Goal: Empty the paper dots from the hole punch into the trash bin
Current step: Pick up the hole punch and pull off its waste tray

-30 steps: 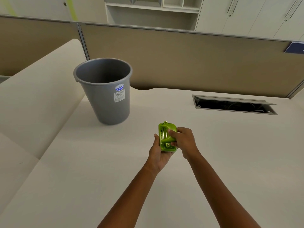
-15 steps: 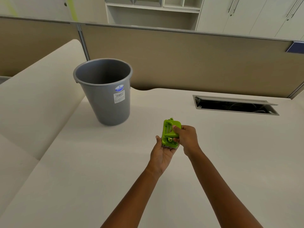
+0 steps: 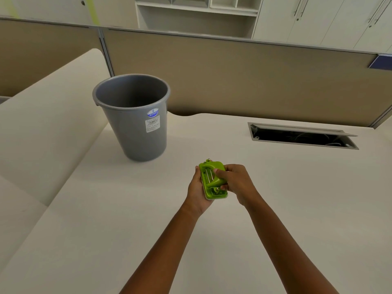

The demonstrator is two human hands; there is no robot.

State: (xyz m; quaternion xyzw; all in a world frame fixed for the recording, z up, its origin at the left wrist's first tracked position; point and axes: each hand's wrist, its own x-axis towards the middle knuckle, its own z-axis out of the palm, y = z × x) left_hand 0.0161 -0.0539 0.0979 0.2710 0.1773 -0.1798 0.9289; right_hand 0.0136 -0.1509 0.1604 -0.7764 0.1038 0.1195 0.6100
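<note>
Left hand (image 3: 196, 190) and right hand (image 3: 235, 183) both clamped on green hole punch (image 3: 209, 181), grey trash bin (image 3: 135, 132) nearby

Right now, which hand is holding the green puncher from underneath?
The left hand. It cradles the green hole punch from below, palm under its base, while the right hand grips it from the side, thumb on top.
</note>
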